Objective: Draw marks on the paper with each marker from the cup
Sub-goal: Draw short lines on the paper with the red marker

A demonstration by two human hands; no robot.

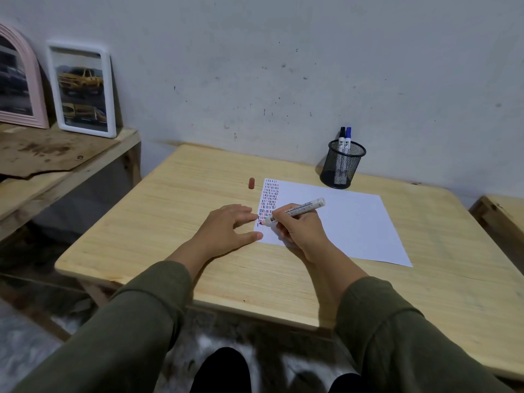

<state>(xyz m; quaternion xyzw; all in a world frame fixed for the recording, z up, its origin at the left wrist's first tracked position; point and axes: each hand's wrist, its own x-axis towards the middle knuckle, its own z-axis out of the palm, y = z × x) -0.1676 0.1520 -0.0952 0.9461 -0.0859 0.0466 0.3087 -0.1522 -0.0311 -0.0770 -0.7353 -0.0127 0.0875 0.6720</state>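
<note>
A white sheet of paper point(348, 222) lies on the wooden table point(175, 211), with columns of short red, blue and black dashes along its left edge. My right hand point(297, 228) grips an uncapped red marker point(300, 209), its tip touching the paper's near-left corner. My left hand point(226, 226) rests flat, fingers spread, with fingertips on the paper's left edge. The marker's red cap point(251, 183) lies on the table left of the sheet. A black mesh cup point(341, 165) behind the paper holds a black marker point(342, 137) and a blue marker point(348, 137).
A second wooden table point(56, 157) stands at the left with two framed pictures point(82, 89) leaning on the wall. Another wooden piece point(502, 211) shows at the right edge. The grey wall is close behind the cup.
</note>
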